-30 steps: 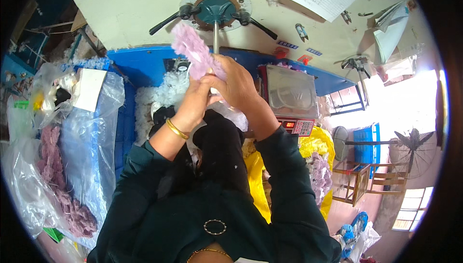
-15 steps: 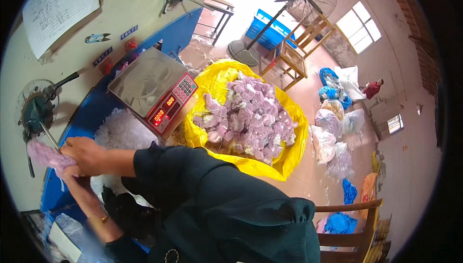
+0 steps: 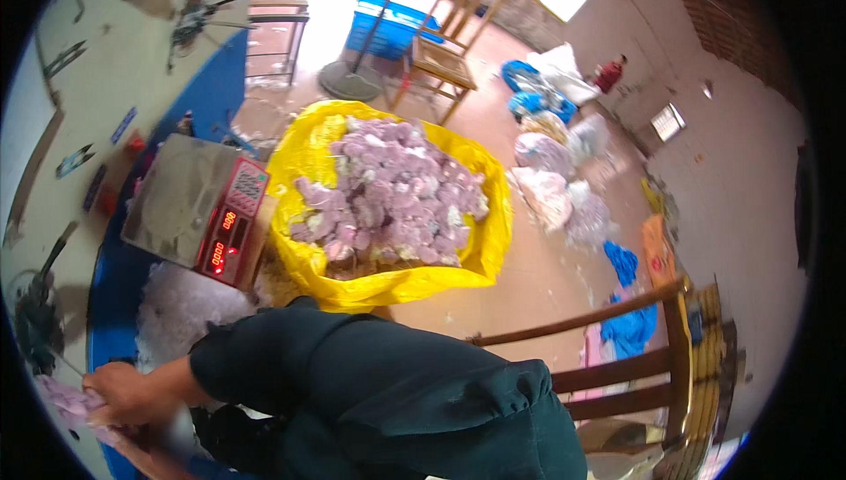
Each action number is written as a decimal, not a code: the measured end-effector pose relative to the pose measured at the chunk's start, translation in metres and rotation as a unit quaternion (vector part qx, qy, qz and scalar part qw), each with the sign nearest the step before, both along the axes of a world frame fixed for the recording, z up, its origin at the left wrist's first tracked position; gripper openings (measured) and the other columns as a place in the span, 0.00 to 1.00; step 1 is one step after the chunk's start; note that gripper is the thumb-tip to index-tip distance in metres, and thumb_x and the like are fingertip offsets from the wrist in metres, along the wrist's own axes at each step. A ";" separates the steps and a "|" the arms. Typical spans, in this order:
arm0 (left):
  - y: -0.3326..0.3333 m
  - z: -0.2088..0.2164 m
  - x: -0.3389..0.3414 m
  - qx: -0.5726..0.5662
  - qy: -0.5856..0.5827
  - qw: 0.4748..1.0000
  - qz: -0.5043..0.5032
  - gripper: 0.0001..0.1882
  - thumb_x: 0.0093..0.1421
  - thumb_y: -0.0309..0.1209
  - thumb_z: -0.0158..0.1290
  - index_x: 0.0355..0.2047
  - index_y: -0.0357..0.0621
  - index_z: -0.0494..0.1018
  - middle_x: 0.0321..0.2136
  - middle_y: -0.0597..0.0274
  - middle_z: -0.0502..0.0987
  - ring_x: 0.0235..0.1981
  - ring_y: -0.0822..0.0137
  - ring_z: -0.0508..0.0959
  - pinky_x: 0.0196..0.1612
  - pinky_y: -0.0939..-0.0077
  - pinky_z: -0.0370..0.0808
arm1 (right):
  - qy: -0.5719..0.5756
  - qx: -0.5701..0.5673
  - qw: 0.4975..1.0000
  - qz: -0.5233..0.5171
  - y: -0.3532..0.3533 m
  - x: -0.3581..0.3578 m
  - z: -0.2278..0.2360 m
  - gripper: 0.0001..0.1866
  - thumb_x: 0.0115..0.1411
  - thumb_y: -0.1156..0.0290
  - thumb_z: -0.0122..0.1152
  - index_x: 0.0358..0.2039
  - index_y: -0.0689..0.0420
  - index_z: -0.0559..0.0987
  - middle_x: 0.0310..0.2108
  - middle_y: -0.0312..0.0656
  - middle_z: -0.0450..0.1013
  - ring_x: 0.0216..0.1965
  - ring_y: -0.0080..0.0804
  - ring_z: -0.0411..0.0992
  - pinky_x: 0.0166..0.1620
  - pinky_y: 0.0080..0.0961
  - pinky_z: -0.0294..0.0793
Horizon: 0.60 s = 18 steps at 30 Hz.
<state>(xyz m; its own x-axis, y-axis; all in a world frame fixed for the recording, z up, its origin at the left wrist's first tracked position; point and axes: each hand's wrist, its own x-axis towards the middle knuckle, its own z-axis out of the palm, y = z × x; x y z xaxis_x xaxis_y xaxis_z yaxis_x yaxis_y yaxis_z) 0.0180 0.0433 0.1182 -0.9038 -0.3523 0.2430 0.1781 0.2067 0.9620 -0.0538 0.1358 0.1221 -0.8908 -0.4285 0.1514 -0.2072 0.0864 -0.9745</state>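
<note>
As the right hand [image 3: 130, 392] clamped it, a fluffy pink piece [image 3: 63, 399] jutted leftward past the grip.
Whether the left hand [image 3: 110, 434] closed could not be told.

1. A pale lilac-pink, elongated piece of fluffy, plush-like material [image 3: 66, 401] is gripped in the right hand [image 3: 128, 394].
2. Its surface looks soft and tufted, with an uneven, fuzzy outline; finer texture is blurred.
3. One end sticks out past the fingers, to the left of the hand, slanting up toward the view's left rim.
4. The rest runs back beneath the hand, which covers part of it, so its full length and its far end cannot be told.
</note>
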 end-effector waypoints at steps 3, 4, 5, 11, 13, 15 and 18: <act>0.013 0.000 -0.019 -0.005 0.016 0.999 -0.036 0.21 0.65 0.53 0.41 0.45 0.51 0.63 0.38 0.64 0.68 0.40 0.70 0.69 0.46 0.74 0.66 | -0.190 -0.025 0.982 0.002 0.013 -0.029 0.028 0.29 0.56 0.52 0.60 0.48 0.63 0.71 0.45 0.56 0.70 0.46 0.49 0.69 0.45 0.39 0.69; 0.013 0.004 -0.022 -0.004 0.023 0.999 -0.041 0.21 0.65 0.53 0.41 0.46 0.51 0.63 0.39 0.64 0.68 0.40 0.69 0.69 0.46 0.74 0.66 | -0.193 -0.036 0.980 -0.011 0.017 -0.029 0.035 0.28 0.56 0.53 0.60 0.47 0.64 0.71 0.44 0.57 0.70 0.46 0.50 0.69 0.45 0.39 0.69; 0.013 0.006 -0.025 -0.004 0.024 0.999 -0.047 0.22 0.65 0.54 0.40 0.47 0.51 0.62 0.40 0.63 0.67 0.41 0.69 0.69 0.47 0.73 0.66 | -0.197 -0.045 0.979 -0.022 0.020 -0.027 0.040 0.28 0.55 0.53 0.60 0.46 0.65 0.72 0.44 0.58 0.70 0.46 0.50 0.70 0.45 0.39 0.69; 0.028 -0.001 -0.008 0.039 -0.045 0.993 -0.105 0.26 0.64 0.56 0.39 0.52 0.50 0.59 0.45 0.59 0.67 0.44 0.66 0.70 0.49 0.70 0.67 | -0.178 -0.013 0.983 -0.039 0.016 -0.022 0.038 0.27 0.52 0.55 0.64 0.42 0.68 0.74 0.38 0.59 0.72 0.44 0.53 0.71 0.45 0.39 0.70; 0.029 -0.008 0.004 0.064 -0.083 0.987 -0.118 0.28 0.64 0.56 0.39 0.54 0.50 0.58 0.47 0.58 0.67 0.46 0.65 0.71 0.50 0.69 0.68 | -0.142 0.001 0.990 -0.020 0.002 -0.020 0.012 0.28 0.49 0.55 0.66 0.41 0.67 0.75 0.36 0.59 0.72 0.43 0.54 0.71 0.44 0.39 0.70; 0.033 -0.015 0.012 0.093 -0.120 0.978 -0.140 0.29 0.64 0.57 0.38 0.56 0.50 0.57 0.48 0.57 0.67 0.47 0.64 0.71 0.50 0.68 0.68 | -0.116 -0.025 0.993 -0.018 0.009 -0.012 -0.006 0.29 0.47 0.56 0.67 0.42 0.66 0.75 0.35 0.58 0.71 0.41 0.55 0.71 0.44 0.40 0.69; 0.032 -0.022 0.028 0.125 -0.162 0.968 -0.144 0.32 0.64 0.58 0.38 0.58 0.50 0.56 0.51 0.55 0.67 0.49 0.63 0.71 0.52 0.67 0.68 | -0.095 -0.039 0.995 0.000 0.027 0.011 0.007 0.29 0.47 0.56 0.68 0.44 0.63 0.74 0.36 0.54 0.72 0.41 0.52 0.71 0.45 0.40 0.69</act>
<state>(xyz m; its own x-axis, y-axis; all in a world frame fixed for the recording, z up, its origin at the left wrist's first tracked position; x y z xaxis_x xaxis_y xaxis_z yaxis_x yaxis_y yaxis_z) 0.0461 0.0752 0.0961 -0.9879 -0.0855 -0.1294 -0.1252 -0.0527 0.9907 -0.0426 0.1629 0.1290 -0.9061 -0.4228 0.0120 -0.0177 0.0096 -0.9998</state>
